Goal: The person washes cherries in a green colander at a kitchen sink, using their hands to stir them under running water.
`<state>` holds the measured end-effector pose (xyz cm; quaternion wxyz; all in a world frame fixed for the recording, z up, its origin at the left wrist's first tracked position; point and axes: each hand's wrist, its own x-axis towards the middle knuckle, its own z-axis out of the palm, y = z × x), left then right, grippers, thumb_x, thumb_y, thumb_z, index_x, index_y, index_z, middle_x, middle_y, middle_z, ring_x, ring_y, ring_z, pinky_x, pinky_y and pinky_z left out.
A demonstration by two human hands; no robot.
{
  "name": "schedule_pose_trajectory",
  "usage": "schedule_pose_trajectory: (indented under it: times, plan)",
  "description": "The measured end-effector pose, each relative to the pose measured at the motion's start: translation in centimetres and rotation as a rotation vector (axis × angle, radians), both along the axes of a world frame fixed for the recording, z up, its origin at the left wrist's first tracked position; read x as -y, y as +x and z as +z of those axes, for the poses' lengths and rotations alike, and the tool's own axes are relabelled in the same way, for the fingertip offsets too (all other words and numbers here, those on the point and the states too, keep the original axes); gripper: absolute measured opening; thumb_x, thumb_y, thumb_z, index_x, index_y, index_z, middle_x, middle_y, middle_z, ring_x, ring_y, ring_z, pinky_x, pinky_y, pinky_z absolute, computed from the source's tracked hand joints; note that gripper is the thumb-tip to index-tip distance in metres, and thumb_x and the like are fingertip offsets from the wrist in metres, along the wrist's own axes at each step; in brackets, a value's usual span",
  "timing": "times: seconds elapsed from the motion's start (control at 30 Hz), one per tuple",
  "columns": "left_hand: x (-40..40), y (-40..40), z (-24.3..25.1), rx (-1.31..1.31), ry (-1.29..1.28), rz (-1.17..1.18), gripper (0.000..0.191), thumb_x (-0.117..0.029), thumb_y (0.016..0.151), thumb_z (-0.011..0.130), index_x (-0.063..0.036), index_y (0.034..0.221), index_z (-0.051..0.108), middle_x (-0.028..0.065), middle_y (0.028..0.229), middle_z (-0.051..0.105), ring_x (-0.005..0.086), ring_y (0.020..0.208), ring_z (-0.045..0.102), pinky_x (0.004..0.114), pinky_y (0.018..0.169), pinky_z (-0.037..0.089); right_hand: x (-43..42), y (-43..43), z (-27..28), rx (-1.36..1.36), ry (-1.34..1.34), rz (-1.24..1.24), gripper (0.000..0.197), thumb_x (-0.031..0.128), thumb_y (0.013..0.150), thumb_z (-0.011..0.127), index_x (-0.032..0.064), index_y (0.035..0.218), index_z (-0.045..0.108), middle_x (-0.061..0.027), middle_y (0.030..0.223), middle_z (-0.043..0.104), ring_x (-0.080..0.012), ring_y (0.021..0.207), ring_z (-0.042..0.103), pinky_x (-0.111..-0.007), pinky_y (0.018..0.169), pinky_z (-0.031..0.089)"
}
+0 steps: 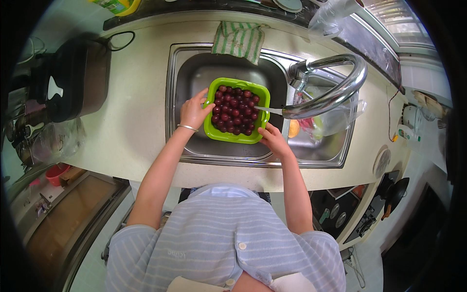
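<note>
A green plastic basket [237,137] full of dark red grapes [235,110] is in the larger bowl of the stainless steel sink [197,65]. My left hand [195,112] grips its left rim, thumb on top; a bracelet circles that wrist. At the lower right corner, my right hand [275,140] holds the rim, with the fingers partly hidden. Water [269,109] runs from the curved chrome faucet [328,104] onto the right side of the grapes. Whether the basket touches the sink bottom, I cannot tell.
The smaller right bowl holds a clear plastic bag [334,120] and an orange round item [293,129]. A green-striped cloth [239,40] drapes over the sink's back rim. A dark bin-like container [82,80] stands on the left counter; a wok [396,195] sits at far right.
</note>
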<state>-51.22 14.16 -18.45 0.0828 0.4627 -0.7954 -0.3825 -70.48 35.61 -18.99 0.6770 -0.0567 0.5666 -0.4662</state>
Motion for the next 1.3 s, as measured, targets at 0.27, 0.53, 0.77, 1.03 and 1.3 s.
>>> schedule_pose_trajectory:
  times: [0.27,0.53,0.77,1.03,1.3]
  plan:
    - [-1.1,-0.6,-0.7,-0.173,0.242,0.077,0.042,-0.017,0.073,0.066,-0.0063,0.113,0.056,0.0136,0.091,0.066,0.025,0.077,0.065,0.033,0.071,0.05,-0.5,-0.2,-3.5,-0.406,-0.042,-0.08,0.021,0.011,0.087,0.054,-0.0006,0.104,0.054,0.0025,0.073,0.052,-0.0053,0.063,0.043,-0.022,0.056,0.037]
    - [-2.0,-1.5,0.9,-0.331,0.329,0.116,0.041,-0.009,0.075,0.065,-0.0022,0.114,0.056,0.0139,0.094,0.066,0.0166,0.074,0.065,0.026,0.069,0.05,-0.7,-0.1,-4.0,-0.52,0.033,-0.175,0.021,0.004,0.086,0.052,-0.0022,0.106,0.052,-0.0038,0.088,0.059,-0.0092,0.077,0.052,-0.023,0.068,0.041]
    - [-2.6,-1.9,0.4,-0.455,0.341,0.129,0.041,-0.006,0.076,0.063,-0.0017,0.116,0.055,0.0144,0.099,0.065,0.0164,0.079,0.065,0.026,0.069,0.05,-0.8,0.7,-2.2,-0.494,0.091,-0.26,0.025,-0.002,0.086,0.048,-0.001,0.111,0.049,-0.0053,0.095,0.058,-0.0101,0.082,0.052,-0.023,0.073,0.041]
    - [-3.6,-2.3,-1.8,-0.611,0.472,0.202,0.041,-0.002,0.078,0.062,0.0012,0.119,0.052,0.0145,0.104,0.064,0.0117,0.083,0.062,0.024,0.072,0.048,-1.4,-0.4,-1.2,-0.777,0.079,-0.217,0.022,0.002,0.086,0.049,-0.0007,0.107,0.05,-0.0058,0.089,0.055,-0.0113,0.075,0.048,-0.024,0.067,0.039]
    - [-4.1,-3.4,-2.5,-0.668,0.707,0.258,0.043,0.003,0.081,0.057,0.0034,0.123,0.047,0.0076,0.101,0.063,0.0054,0.083,0.056,0.02,0.073,0.046,-1.4,-2.7,0.4,-1.088,0.025,-0.033,0.021,-0.001,0.087,0.048,-0.002,0.108,0.047,-0.0064,0.091,0.058,-0.0109,0.08,0.053,-0.024,0.071,0.042]
